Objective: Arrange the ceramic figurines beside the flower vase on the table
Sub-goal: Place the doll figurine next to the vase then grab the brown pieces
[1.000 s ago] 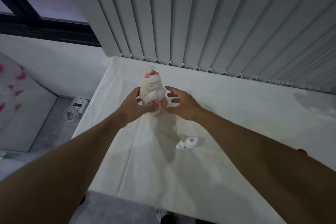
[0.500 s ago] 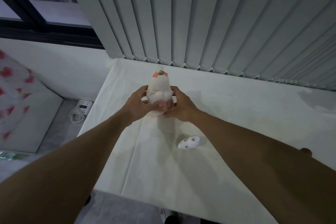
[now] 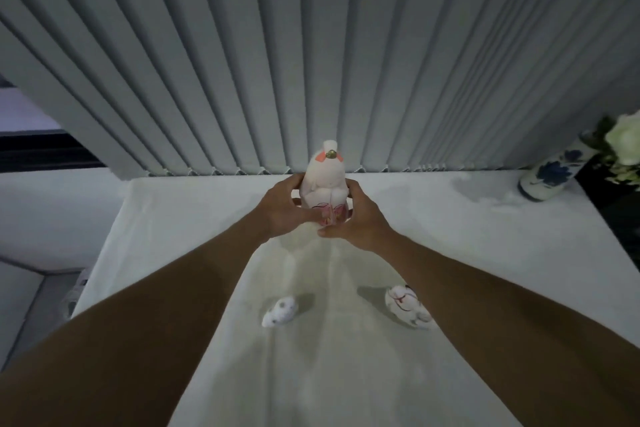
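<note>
A tall white rabbit figurine (image 3: 326, 177) with pink marks stands upright near the middle of the white-clothed table (image 3: 450, 253). My left hand (image 3: 282, 206) grips its left side and my right hand (image 3: 360, 218) its right side and base. A small spotted white figurine (image 3: 281, 311) lies nearer to me, left of centre. Another small white figurine with red lines (image 3: 405, 305) lies to its right, partly behind my right forearm. The blue-and-white flower vase (image 3: 550, 173) with a white rose (image 3: 625, 140) stands at the far right corner.
Grey vertical blinds (image 3: 311, 62) hang along the table's far edge. The left table edge drops to the floor, where a power strip (image 3: 74, 295) lies. A dark surface (image 3: 616, 218) borders the table on the right, beside the vase.
Both hands have closed more firmly around the tall figurine. My view has swung right and up, so the vase and a second small figurine now show.
</note>
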